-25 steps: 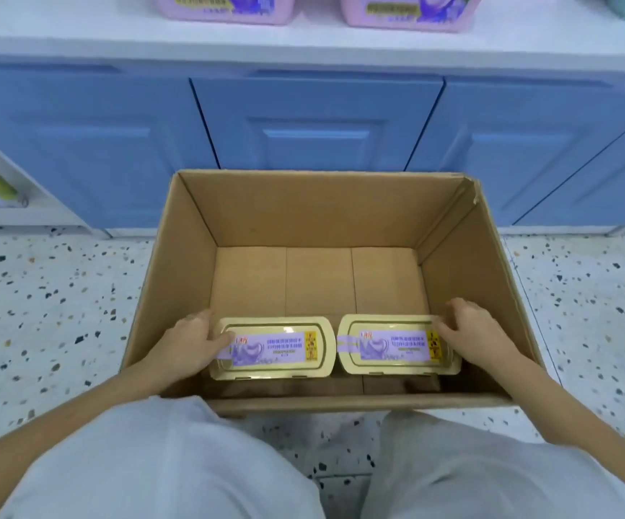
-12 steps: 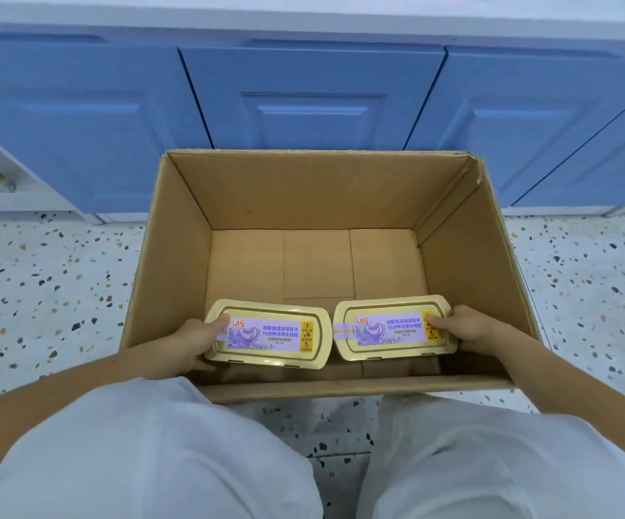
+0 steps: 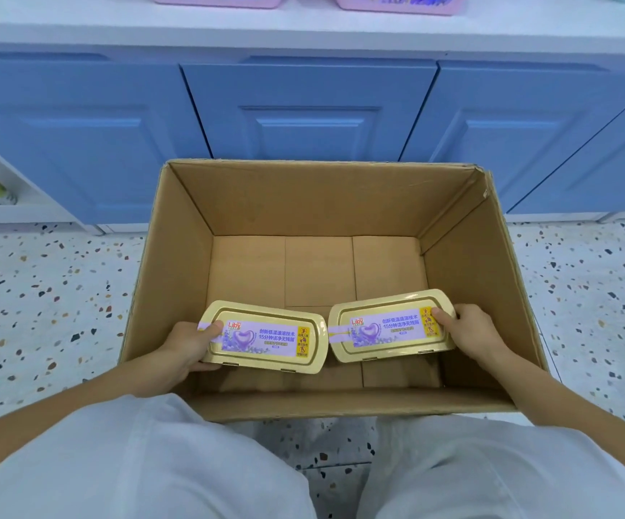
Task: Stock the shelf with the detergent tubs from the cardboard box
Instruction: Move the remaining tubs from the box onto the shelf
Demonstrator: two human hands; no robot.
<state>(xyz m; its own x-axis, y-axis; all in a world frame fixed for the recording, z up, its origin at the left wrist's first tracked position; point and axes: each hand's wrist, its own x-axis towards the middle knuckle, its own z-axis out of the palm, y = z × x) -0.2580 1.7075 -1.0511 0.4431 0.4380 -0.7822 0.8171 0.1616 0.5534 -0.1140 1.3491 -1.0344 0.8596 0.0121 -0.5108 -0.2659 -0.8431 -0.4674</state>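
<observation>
Thumbs atop both tubs (image 3: 266, 337), fingers (image 3: 206, 365) beneath

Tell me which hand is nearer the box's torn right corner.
Right. The right hand grips the right tub beside the box's right wall, below the torn corner. The left hand holds the left tub by the opposite wall.
</observation>
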